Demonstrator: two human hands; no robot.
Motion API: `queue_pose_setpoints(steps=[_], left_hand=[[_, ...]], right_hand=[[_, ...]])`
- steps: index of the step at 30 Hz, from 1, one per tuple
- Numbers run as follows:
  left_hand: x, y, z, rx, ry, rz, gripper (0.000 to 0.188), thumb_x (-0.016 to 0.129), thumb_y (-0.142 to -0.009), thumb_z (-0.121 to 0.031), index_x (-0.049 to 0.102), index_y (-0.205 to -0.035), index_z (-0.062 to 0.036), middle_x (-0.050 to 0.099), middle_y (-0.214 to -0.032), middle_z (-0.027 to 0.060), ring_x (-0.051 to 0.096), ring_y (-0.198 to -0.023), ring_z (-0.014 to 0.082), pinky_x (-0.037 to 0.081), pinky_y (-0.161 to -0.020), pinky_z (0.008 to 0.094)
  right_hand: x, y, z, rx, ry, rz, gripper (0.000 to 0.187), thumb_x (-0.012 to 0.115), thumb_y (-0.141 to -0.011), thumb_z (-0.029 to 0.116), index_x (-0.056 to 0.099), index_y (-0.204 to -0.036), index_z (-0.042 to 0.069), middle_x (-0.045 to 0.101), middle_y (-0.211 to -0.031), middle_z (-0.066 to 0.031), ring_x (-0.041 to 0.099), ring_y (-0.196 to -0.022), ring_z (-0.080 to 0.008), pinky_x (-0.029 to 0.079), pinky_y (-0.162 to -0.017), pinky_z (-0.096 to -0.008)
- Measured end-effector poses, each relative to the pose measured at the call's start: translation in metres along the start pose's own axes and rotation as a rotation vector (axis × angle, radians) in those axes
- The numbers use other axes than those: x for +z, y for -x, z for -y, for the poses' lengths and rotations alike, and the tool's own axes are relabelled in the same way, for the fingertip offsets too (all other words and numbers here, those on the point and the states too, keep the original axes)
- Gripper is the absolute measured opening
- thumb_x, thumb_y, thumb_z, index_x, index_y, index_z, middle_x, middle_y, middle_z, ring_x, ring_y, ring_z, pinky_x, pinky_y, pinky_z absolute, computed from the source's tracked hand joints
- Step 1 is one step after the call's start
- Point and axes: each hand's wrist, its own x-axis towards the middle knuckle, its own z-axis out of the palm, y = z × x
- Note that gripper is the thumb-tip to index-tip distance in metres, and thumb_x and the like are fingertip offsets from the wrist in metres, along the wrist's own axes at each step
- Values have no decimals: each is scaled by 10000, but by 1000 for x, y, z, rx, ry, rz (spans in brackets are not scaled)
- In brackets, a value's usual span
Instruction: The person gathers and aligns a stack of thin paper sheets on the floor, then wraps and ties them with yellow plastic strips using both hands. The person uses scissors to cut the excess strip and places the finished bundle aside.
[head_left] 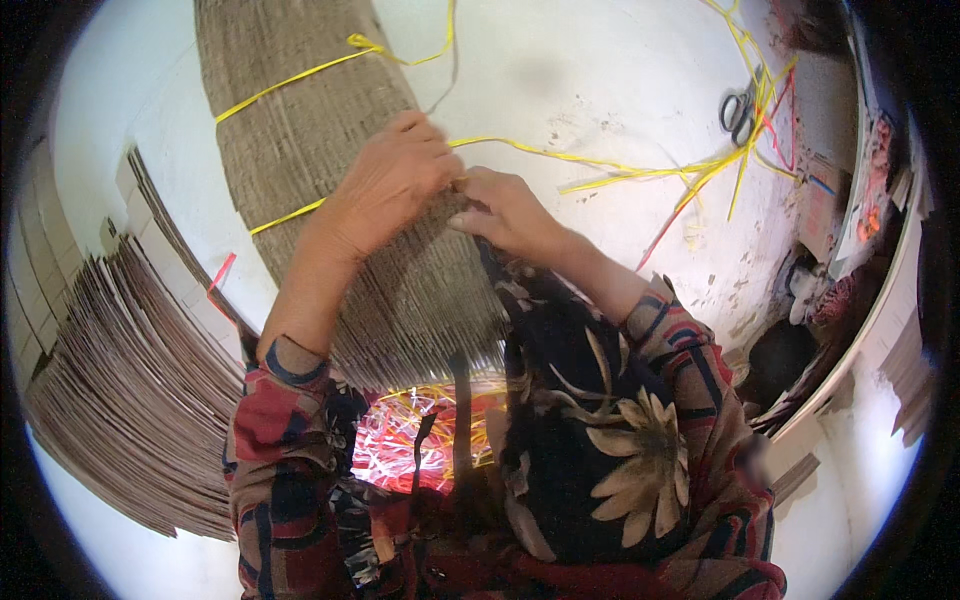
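A long stack of grey-brown cardboard sheets (295,150) lies before me, its edges facing up. One yellow strap (285,92) is knotted round its far part. A second yellow strap (285,217) crosses the stack nearer to me and runs under my left hand (395,175). That hand is closed at the stack's right edge, with strap coming out beside its fingers. My right hand (508,215) meets it there, thumb and fingers pinched together where the strap ends converge. The exact grip between the fingertips is hidden.
Another cardboard stack (140,390) fans out at the left. Black-handled scissors (738,115) lie at the far right beside a tangle of yellow strapping (745,150). Red and white strips (400,440) are heaped below the near end of the stack. A dark container (785,360) sits at the right.
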Motion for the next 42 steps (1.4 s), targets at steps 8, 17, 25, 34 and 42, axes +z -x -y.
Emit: queue_pose_setpoints(steps=[8,17,25,34,42], left_hand=[[0,9,0,70,-82,-82,128,588,-692,-84,581,-820,-95,579,-808,11,568,-869,178,363,-884,376],[11,19,-1,44,-108,-120,149,588,-711,-103,600,-859,-89,608,-885,18,582,-954,161,369,-866,382],[17,20,-4,-9,-35,-240,192,616,-677,-63,616,-867,-93,630,-903,23,603,-925,173,375,-821,380],[19,23,-6,-27,-68,-175,309,602,-625,27,582,-918,-69,600,-898,61,582,-970,219,381,-837,412],[16,25,-7,-11,-42,-140,239,585,-680,-27,571,-918,-47,599,-911,76,579,-980,235,403,-879,421]], right_hand=[[-4,-18,-46,-24,419,-196,319,597,-772,48,488,-1070,17,504,-1130,-183,602,-891,-332,514,-665,-430],[-4,-43,-58,73,600,-144,88,595,-745,77,571,-823,43,634,-771,-164,654,-718,-348,520,-598,-427],[-23,-69,-41,216,-126,-97,204,621,-716,232,671,-647,46,635,-670,-178,620,-623,-323,509,-649,-404],[-74,-54,-67,299,376,-125,140,591,-785,124,645,-881,37,646,-848,-143,640,-742,-300,508,-672,-433],[31,-45,-34,30,21,-154,333,502,-795,56,486,-1118,-23,546,-1109,-239,533,-1046,-393,455,-839,-468]])
